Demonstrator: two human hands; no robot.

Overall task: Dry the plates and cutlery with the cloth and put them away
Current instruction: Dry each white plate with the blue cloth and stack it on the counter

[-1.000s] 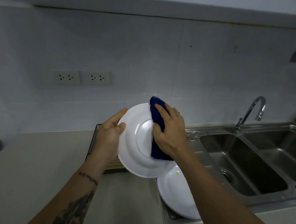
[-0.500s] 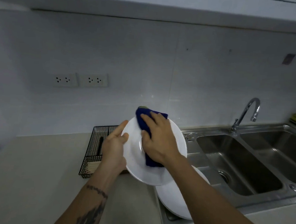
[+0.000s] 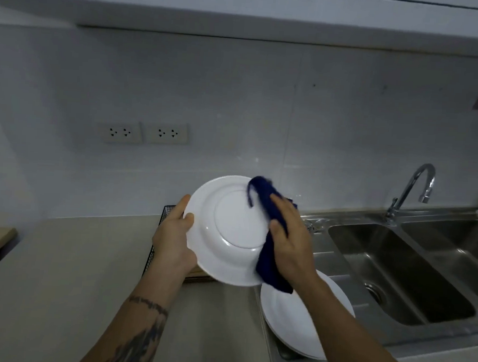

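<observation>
Held plate: a white plate (image 3: 229, 230) is up in the air over the desk (image 3: 58, 281), tilted with its underside and foot ring facing the camera.
Left hand: the left hand (image 3: 172, 238) grips the plate's left rim, thumb on the near face, fingers curled behind; this grip is clamped on the plate.
Right hand: the right hand (image 3: 290, 240) presses a dark blue cloth (image 3: 269, 255) against the plate's right edge; its grip is clamped on the cloth, fingers spread over it.
Cloth position: it lies along the right rim, running from the upper edge to below the lower edge, with a loose end hanging free under the hand.
Key relation: the cloth hand sits at the right of the plate, so the unwiped centre and left part of the underside lie to its left; the right hand is the nearer one to that surface.
Step in hand: judged to be drying the underside of this plate.
Remaining stack: more white plates (image 3: 293, 324) rest on the sink drainer (image 3: 325, 256), just below the right forearm.
Wire basket: a black wire basket (image 3: 163, 212) stands on the desk behind the left hand; contents mostly hidden.
Risk: the one-sided hold on a tilted plate may slip if pressure from the cloth increases.
</observation>
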